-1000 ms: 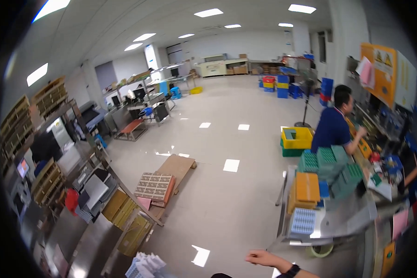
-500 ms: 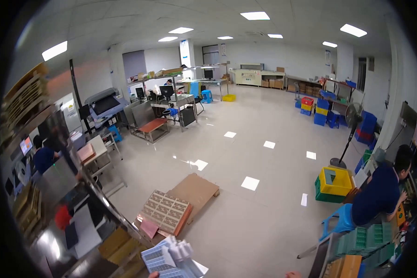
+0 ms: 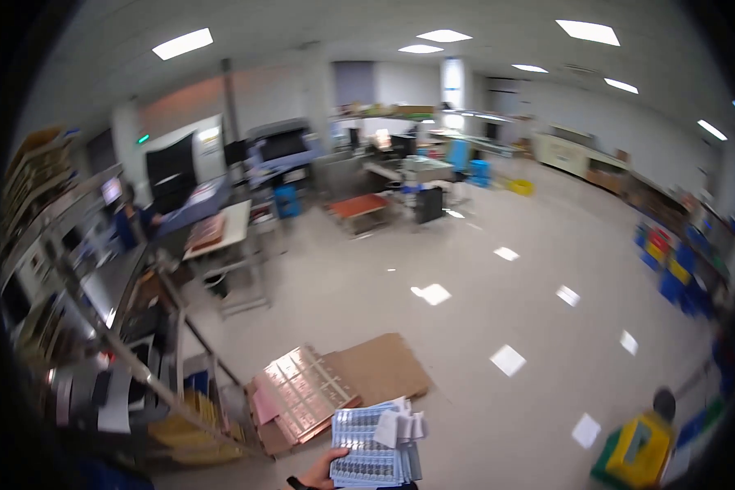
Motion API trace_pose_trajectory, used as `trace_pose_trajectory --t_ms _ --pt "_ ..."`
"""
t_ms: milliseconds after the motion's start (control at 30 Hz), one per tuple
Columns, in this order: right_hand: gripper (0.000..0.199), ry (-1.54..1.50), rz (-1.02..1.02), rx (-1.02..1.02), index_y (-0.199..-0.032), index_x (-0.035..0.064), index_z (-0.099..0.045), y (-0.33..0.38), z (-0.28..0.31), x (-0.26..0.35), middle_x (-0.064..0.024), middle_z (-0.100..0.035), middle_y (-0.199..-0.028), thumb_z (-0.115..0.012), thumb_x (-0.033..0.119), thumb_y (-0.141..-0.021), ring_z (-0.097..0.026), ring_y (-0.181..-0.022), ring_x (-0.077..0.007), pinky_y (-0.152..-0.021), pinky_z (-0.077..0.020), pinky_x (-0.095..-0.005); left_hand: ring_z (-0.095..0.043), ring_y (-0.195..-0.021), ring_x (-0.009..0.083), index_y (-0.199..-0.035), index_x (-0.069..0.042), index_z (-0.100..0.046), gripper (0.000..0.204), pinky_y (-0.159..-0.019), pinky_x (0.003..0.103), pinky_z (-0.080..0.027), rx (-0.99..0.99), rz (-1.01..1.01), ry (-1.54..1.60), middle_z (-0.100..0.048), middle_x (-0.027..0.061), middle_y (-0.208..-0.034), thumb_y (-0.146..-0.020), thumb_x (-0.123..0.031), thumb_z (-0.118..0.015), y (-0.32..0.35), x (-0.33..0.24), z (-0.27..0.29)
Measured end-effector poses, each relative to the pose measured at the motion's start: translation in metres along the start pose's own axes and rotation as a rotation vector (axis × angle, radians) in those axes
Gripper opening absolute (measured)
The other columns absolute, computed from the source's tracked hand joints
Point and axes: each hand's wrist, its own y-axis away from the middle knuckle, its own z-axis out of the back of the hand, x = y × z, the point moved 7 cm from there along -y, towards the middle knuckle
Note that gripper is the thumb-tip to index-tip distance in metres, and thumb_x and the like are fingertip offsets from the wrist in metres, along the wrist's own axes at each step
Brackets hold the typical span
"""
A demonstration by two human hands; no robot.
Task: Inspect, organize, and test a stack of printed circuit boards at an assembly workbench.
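Observation:
My left hand [image 3: 322, 472] shows at the bottom edge, with a dark strap on its wrist. It grips a stack of pale blue sheets [image 3: 371, 453] from the left, thumb on top. A few small white paper pieces [image 3: 400, 426] lie on top of the stack. Just beyond the stack, a copper-pink panel sheet [image 3: 302, 390] rests on flattened brown cardboard [image 3: 380, 367] on the floor. My right hand is out of the picture.
A metal rack [image 3: 139, 359] with yellow packs and papers stands at the left. Farther off are a work table [image 3: 220, 233] and desks with machines. A yellow and green crate [image 3: 641, 449] sits at the lower right. Blue bins [image 3: 670, 273] line the right wall.
The view has swung to the left: the benches and the seated person on the right have gone from sight. The stack of sheets and my hand now show at the bottom.

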Motion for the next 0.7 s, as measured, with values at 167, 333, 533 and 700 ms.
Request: trace_pose_trajectory --t_ms 167,333,533,700 --pt "0.023 0.213 0.237 0.086 -0.095 0.004 -0.069 -0.2 -0.024 0.201 -0.0142 -0.068 -0.089 -0.054 0.021 -0.094 -0.06 -0.069 -0.0221 -0.06 -0.0498 -0.0397 -0.064 -0.112 0.0329 -0.135 0.001 -0.049 0.057 -0.102 0.047 -0.05 -0.026 -0.062 0.107 -0.063 0.0187 -0.126 -0.086 -0.022 -0.067 -0.131 -0.015 -0.051" --pt "0.024 0.203 0.283 0.086 -0.099 0.0034 -0.067 -0.35 -0.047 0.382 -0.0147 -0.067 -0.093 -0.054 0.023 -0.095 -0.059 -0.074 -0.0233 -0.065 -0.0488 -0.0405 -0.064 -0.114 0.0284 -0.14 0.0 -0.046 0.06 -0.102 0.045 -0.05 0.028 -0.04 0.09 -0.06 0.0174 -0.133 -0.09 -0.026 -0.066 -0.297 -0.054 -0.165" --pt "0.028 0.135 0.107 0.087 -0.108 0.0026 -0.062 -0.453 -0.052 0.51 -0.0161 -0.064 -0.102 -0.053 0.026 -0.097 -0.058 -0.086 -0.0254 -0.075 -0.0475 -0.0415 -0.06 -0.119 0.0264 -0.141 0.002 -0.043 0.064 -0.107 0.038 -0.046 0.175 0.013 -0.059 -0.056 0.0159 -0.137 -0.091 -0.028 -0.068 -0.472 -0.108 -0.353" --pt "0.033 0.12 0.006 0.094 -0.116 0.0019 -0.059 -0.584 -0.057 0.603 -0.0173 -0.062 -0.11 -0.052 0.028 -0.098 -0.057 -0.096 -0.0272 -0.083 -0.0464 -0.0424 -0.06 -0.118 0.0255 -0.141 0.002 -0.044 0.066 -0.105 0.037 -0.047 0.289 0.037 -0.022 -0.056 0.0143 -0.137 -0.089 -0.03 -0.07 -0.628 -0.127 -0.441"
